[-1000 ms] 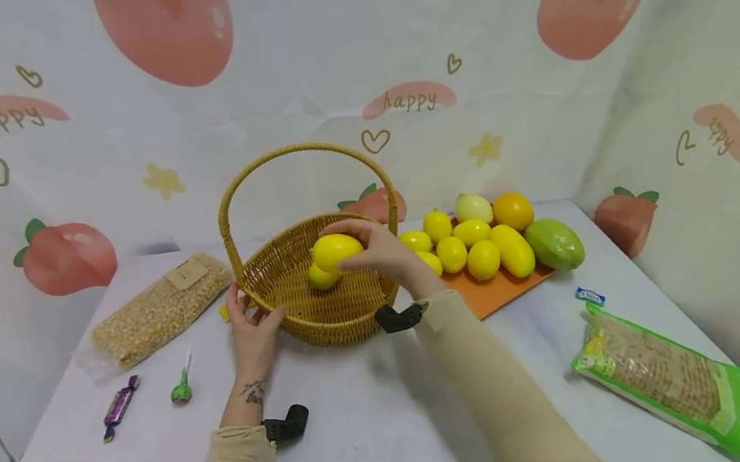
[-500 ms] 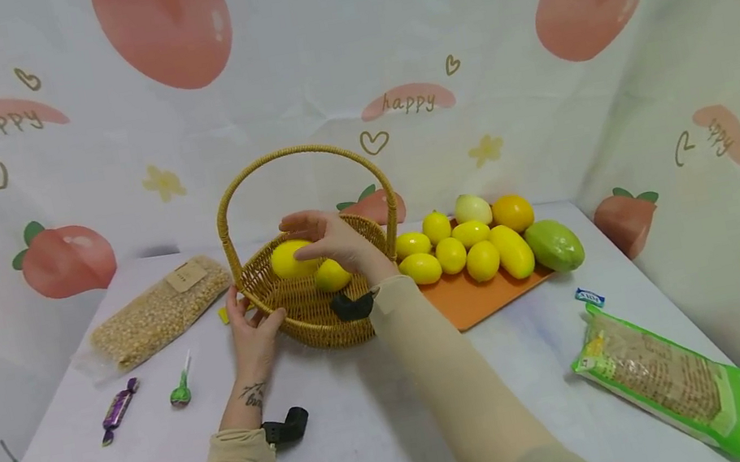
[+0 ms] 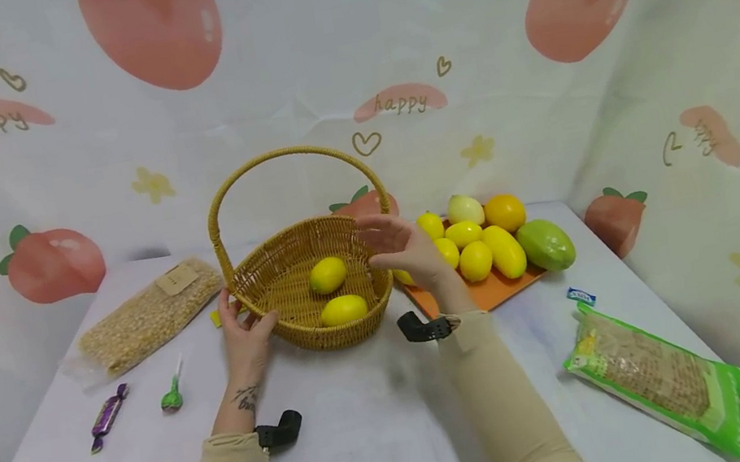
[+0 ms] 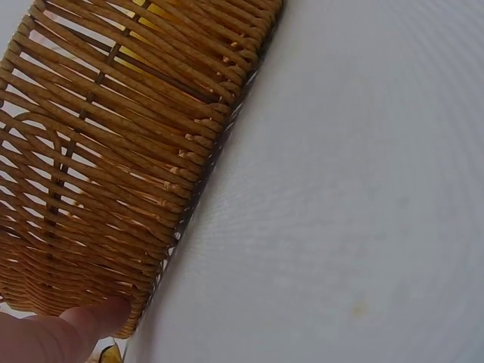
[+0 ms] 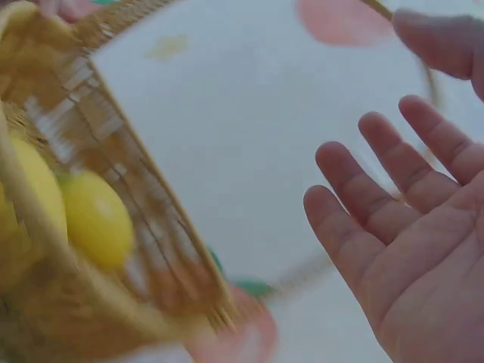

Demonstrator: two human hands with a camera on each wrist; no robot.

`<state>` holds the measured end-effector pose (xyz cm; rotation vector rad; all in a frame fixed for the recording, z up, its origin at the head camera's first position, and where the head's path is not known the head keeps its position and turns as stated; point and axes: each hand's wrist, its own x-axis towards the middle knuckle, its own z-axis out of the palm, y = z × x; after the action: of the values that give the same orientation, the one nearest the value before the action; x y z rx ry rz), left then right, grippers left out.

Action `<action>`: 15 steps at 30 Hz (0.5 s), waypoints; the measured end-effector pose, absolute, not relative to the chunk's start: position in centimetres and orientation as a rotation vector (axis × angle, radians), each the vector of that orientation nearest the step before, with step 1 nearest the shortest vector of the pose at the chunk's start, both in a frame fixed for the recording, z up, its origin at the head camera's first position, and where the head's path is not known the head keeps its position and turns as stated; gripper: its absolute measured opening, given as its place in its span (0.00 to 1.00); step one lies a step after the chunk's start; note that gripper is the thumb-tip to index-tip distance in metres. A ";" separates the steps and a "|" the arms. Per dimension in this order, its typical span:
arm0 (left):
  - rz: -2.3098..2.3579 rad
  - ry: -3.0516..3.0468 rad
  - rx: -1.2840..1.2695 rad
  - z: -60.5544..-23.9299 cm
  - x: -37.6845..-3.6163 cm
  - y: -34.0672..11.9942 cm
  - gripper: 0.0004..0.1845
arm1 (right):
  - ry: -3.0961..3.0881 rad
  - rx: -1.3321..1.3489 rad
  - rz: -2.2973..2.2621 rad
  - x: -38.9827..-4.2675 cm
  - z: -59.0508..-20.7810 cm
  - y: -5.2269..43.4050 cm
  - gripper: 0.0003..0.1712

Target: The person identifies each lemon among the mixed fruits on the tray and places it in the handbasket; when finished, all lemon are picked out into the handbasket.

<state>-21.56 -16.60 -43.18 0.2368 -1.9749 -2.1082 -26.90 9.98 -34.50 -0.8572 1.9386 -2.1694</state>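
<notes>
Wicker basket point(image 3: 289, 278) sits at the table's point(image 3: 378, 444) centre, handle arching over it. I see two lemons point(image 3: 328, 275) inside: one at the middle, the second point(image 3: 343, 310) at 6 o'clock from it, against the near wall.

My left hand point(image 3: 245, 340) is at the basket's 8 o'clock. Its thumb and fingers curl round the rim and grip it; in the left wrist view one fingertip point(image 4: 98, 321) presses the woven wall point(image 4: 113, 166) near the base.

My right hand point(image 3: 406, 249) hovers at the basket's 3 o'clock, just above the rim. Its fingers point(image 5: 363, 204) are spread and nearly straight, palm empty, touching nothing. The right wrist view is blurred but shows the open palm and both lemons point(image 5: 94, 219) through the wall.

An orange board point(image 3: 491, 288) lies at 3 o'clock from the basket, partly behind my right hand. It carries a cluster of lemons point(image 3: 475, 260), an orange point(image 3: 505, 212), a pale fruit point(image 3: 465, 208) and a green mango point(image 3: 546, 244).

At 9 o'clock from the basket lies a clear bag of grain point(image 3: 144, 320). At 8 o'clock, well apart, lie a purple candy point(image 3: 105, 416) and a green lollipop point(image 3: 172, 394). At 4 o'clock near the table edge lies a green packet point(image 3: 655, 375), with a small blue sweet point(image 3: 580, 296) just beyond it.
</notes>
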 end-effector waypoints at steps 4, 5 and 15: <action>-2.111 -1.973 0.232 -43.1 -21.5 -16.7 0.48 | 1.998 -0.679 -2.435 -26.3 -35.4 13.6 0.29; -2.116 -1.973 0.235 -43.1 -21.5 -16.7 0.48 | 2.018 -0.607 -2.516 -26.3 -35.8 14.3 0.28; -2.120 -2.007 0.240 -43.1 -21.4 -16.7 0.49 | 2.404 0.296 -2.747 -27.9 -41.4 18.4 0.31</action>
<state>-21.37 -16.73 -43.09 0.2401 -2.0068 -2.1198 -27.94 18.44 -41.37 0.2958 2.4041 -2.7469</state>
